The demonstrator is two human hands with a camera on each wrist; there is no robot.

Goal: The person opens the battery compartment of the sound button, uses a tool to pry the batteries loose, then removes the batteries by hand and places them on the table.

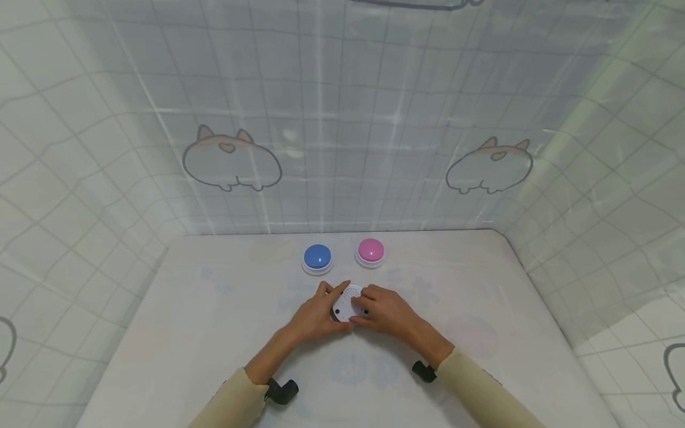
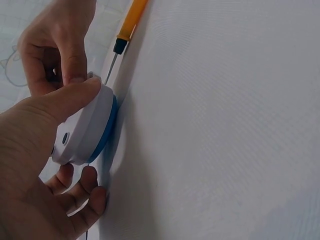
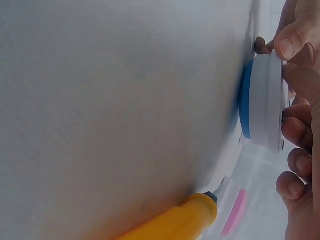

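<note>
A round white push button [image 1: 345, 304] lies face down on the table, its blue dome [image 3: 245, 100] underneath. Small holes and dark round spots mark its upturned back. My left hand [image 1: 317, 315] grips its side, thumb along the upper rim and other fingers around the opposite edge. Bent fingers of my right hand [image 1: 389, 310] hold the button at its back and right edge; their exact contact is partly hidden. A screwdriver with a yellow handle [image 2: 132, 20] lies close to the button in both wrist views. I cannot make it out in the head view.
Farther back on the white table [image 1: 214, 309] stand a blue-domed button [image 1: 317, 257] and a pink-domed button [image 1: 371, 251], side by side. Pale grid-patterned sheets [image 1: 342, 119] with dog drawings enclose the table at the back and both sides.
</note>
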